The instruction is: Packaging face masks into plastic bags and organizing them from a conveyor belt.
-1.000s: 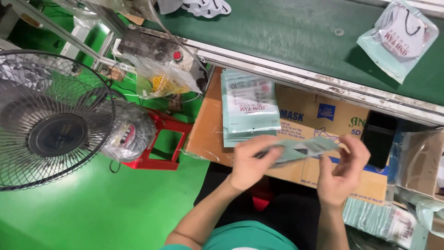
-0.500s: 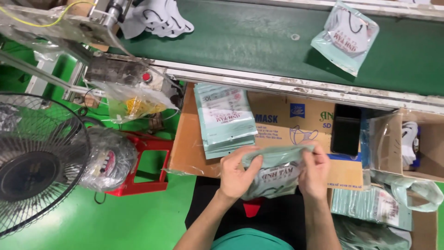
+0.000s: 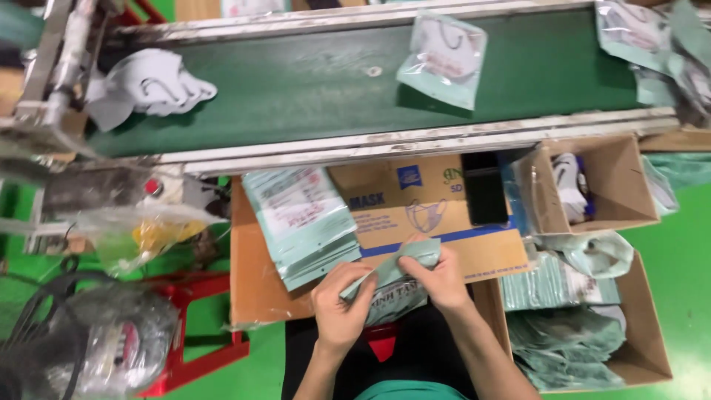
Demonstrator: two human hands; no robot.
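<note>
Head view, looking down at our two hands over a flattened carton (image 3: 415,222) that serves as a tabletop. Our left hand (image 3: 342,305) and right hand (image 3: 443,278) both grasp one pale green pouch (image 3: 396,285): the left fingers close on its lower left part, the right fingers pinch its upper edge. The pouch sits low in the middle of the view, just above our lap, overlapping the near edge of the carton.

Just left of the hands, a stack of pouches (image 3: 304,222) of the same kind lies fanned on the carton. A black box (image 3: 485,189) stands near the carton's far right corner. Beyond the carton runs a green conveyor belt (image 3: 296,81) with a metal rail along its near side. On the belt we see one filled pouch (image 3: 443,59) well apart from the hands, a cluster of white masks (image 3: 152,85) at the left end, and more bags (image 3: 659,52) at the right end.

To our right, a small open box (image 3: 596,185) holds white items, and a larger box (image 3: 592,326) beside it holds more green pouches. To our left stand a red stool (image 3: 200,348), a clear bag (image 3: 137,237) with yellow contents, and a fan wrapped in plastic (image 3: 96,344) on the green floor (image 3: 681,230).
</note>
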